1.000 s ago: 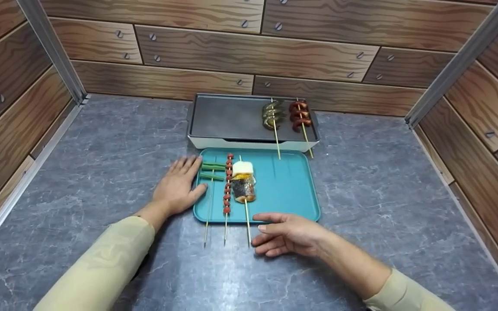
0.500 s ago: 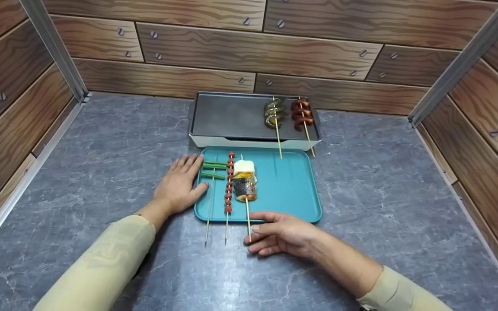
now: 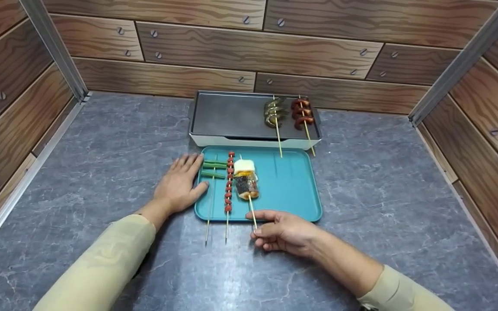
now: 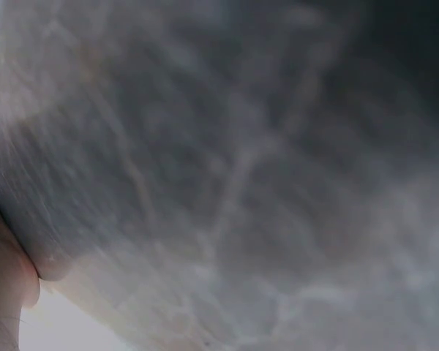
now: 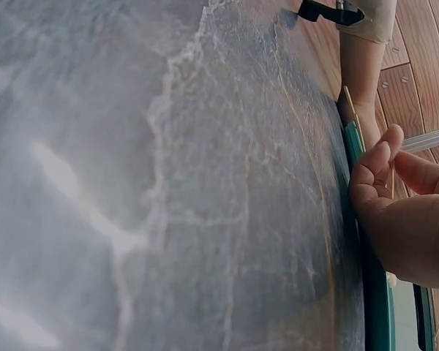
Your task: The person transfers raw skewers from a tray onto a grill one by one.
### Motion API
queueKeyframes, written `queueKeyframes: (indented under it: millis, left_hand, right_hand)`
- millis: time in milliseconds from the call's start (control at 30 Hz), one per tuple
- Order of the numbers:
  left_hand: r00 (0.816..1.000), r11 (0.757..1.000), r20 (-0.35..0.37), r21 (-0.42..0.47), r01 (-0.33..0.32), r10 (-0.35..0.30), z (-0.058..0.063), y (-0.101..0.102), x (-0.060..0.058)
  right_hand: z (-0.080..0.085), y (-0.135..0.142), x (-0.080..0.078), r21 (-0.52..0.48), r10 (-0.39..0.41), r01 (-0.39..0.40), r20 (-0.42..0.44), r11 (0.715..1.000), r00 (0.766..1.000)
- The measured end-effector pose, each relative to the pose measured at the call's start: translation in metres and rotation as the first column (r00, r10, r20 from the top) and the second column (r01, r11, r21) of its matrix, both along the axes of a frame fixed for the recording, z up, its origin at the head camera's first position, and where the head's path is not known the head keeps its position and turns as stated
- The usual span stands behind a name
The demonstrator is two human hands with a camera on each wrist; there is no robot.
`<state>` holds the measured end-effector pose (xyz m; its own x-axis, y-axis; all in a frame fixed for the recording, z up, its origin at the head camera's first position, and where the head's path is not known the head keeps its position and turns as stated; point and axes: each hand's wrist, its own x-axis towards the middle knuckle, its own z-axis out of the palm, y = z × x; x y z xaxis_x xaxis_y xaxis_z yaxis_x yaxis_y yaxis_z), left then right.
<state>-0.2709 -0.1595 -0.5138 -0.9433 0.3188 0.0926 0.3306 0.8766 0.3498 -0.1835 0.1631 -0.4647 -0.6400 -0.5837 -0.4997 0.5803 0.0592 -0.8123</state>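
In the head view my right hand (image 3: 287, 233) pinches the lower stick of a thick skewer (image 3: 247, 185) with a white block on top and a dark-skinned, browned piece below. The skewer leans slightly, its food over the teal tray (image 3: 290, 185). The right wrist view shows the curled fingers (image 5: 373, 172) around the thin stick. My left hand (image 3: 177, 186) lies flat at the tray's left edge, fingers straight, thumb over the rim. Near it on the tray are a skewer with green stalks (image 3: 213, 165) and a skewer of small red pieces (image 3: 228, 183). The left wrist view is mostly blurred tabletop.
Behind the tray stands a griddle (image 3: 227, 114) with a dark flat plate. On its right side lie a greenish shrimp-like skewer (image 3: 273, 113) and a reddish-brown curled skewer (image 3: 302, 114), sticks overhanging the front. Wood-patterned walls (image 3: 249, 52) enclose the grey marbled table (image 3: 361, 181).
My right hand has moved left to the thick skewer and now grips its stick. The stick's lower end has lifted and swung right. The left hand stays put.
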Motion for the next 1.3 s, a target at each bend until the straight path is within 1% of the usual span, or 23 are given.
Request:
queueKeyframes:
  millis: [200, 533, 833, 967, 1300]
  left_hand:
    - [1.000, 1.000, 0.003, 0.014, 0.003, -0.003, 0.001, 0.000, 0.001]
    - [1.000, 1.000, 0.003, 0.005, -0.004, 0.004, 0.000, -0.001, 0.000]
    - [1.000, 1.000, 0.007, 0.000, -0.004, 0.004, 0.001, 0.000, -0.001]
    - [1.000, 1.000, -0.009, 0.008, 0.001, -0.001, 0.001, 0.000, 0.000]
    - [1.000, 1.000, -0.015, 0.014, 0.007, -0.007, 0.001, 0.000, 0.001]
  right_hand:
    - [0.002, 0.000, 0.002, -0.011, -0.020, 0.020, -0.020, 1.000, 1.000]
    - [0.002, 0.002, 0.003, -0.003, -0.054, 0.054, -0.026, 0.999, 0.998]
    - [0.008, 0.005, 0.006, -0.010, -0.054, 0.054, -0.052, 0.998, 0.997]
    - [0.011, 0.006, 0.008, -0.012, -0.057, 0.057, -0.062, 0.998, 0.996]
    - [0.019, 0.011, 0.013, -0.038, -0.052, 0.049, -0.081, 0.998, 0.995]
